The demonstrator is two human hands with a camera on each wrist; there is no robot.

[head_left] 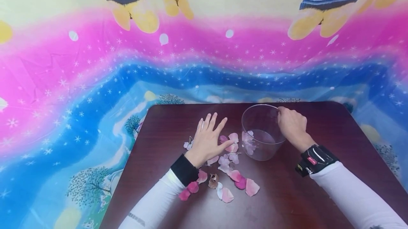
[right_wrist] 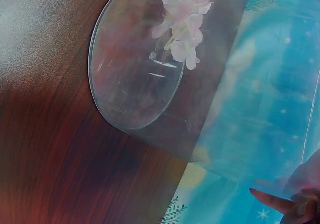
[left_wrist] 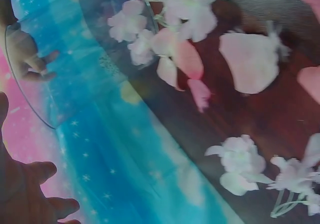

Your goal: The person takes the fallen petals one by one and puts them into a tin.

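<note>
A clear, round, open-topped plastic container (head_left: 264,128) stands toward the back right of the table. My right hand (head_left: 294,126) grips its rim on the right side, fingers curled over the edge. My left hand (head_left: 208,142) is spread flat, palm down, over scattered petals and blossoms; whether it touches them cannot be told. Pink petals (head_left: 252,187) lie loose in front of the container. Pale blossoms (right_wrist: 185,24) show through or against its left wall. More white blossoms (left_wrist: 240,161) lie beside the left hand, which hides part of the pile.
The dark wooden table (head_left: 283,193) has its far edge just behind the container. A brown, curled dried piece (head_left: 213,181) lies among the petals. Behind the table hangs a patterned cloth (head_left: 207,44) in pink and blue.
</note>
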